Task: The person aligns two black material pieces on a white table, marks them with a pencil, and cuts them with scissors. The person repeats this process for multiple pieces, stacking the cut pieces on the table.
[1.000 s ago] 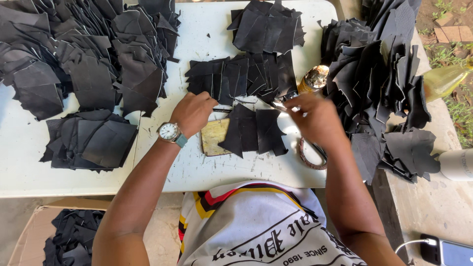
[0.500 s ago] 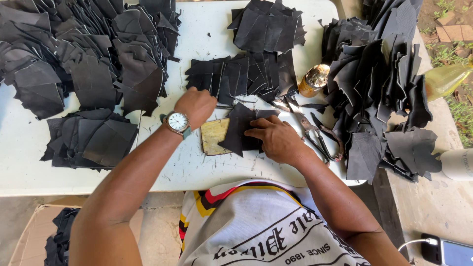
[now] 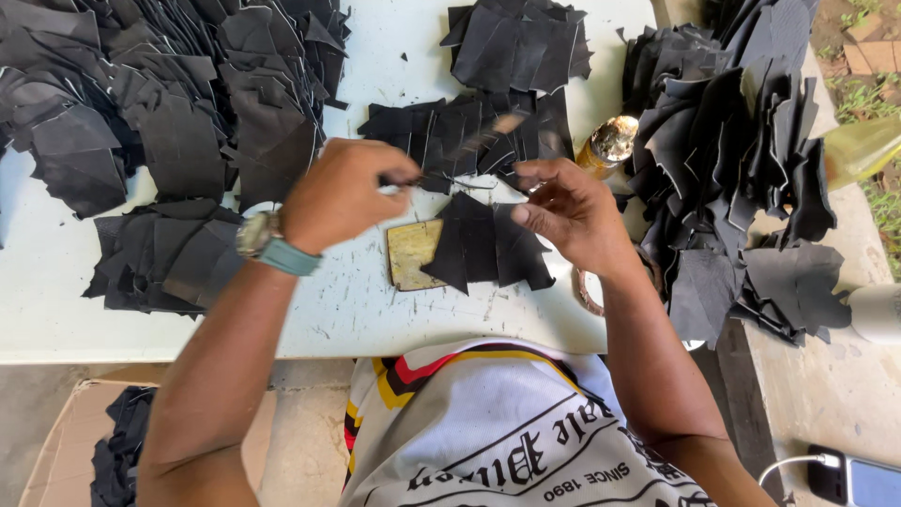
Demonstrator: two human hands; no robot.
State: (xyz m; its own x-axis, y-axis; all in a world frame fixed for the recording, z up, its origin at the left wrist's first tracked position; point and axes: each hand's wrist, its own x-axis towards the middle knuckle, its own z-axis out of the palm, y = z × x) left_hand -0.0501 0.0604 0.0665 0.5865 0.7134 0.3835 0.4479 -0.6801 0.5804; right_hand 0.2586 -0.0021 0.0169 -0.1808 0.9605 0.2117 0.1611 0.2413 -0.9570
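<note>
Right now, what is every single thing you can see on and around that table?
Cut leather pieces: a few, black, on the tan board.
Board: one, tan, table centre.
Leather stacks: many, black, left, top and right of the white table.
Brush: one, blurred, above the middle row.
Glue bottle: one, amber, right of centre.
Cardboard box: one, brown, black scraps inside, floor left.
Phone: one, on charger, bottom right.
Wristwatch: one, silver, teal strap, left wrist.
Left hand: grips the brush handle.
Right hand: open, over the pieces.
</note>
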